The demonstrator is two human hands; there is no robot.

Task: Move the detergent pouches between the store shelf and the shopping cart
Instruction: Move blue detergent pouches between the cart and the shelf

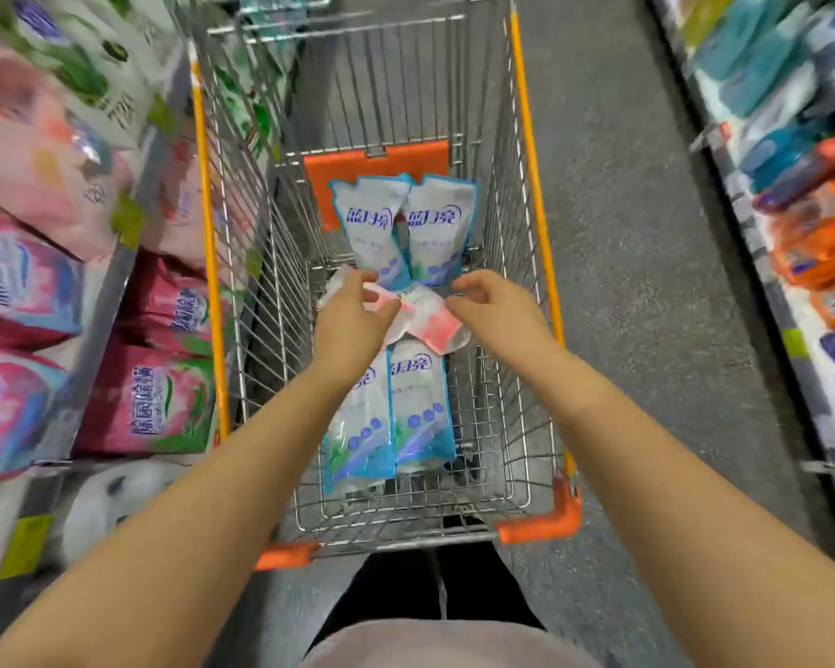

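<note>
I see the pink-and-white soft plastic detergent pouch [427, 323] lying crosswise in the wire shopping cart [502, 233], atop blue-and-white detergent pouches [420, 407]. My left hand [353, 311] pinches one end, and my right hand [495, 301] seemingly pinches the other. It looks floppy, liquid-heavy and slick, so I'd grip the sealed ends.
</note>
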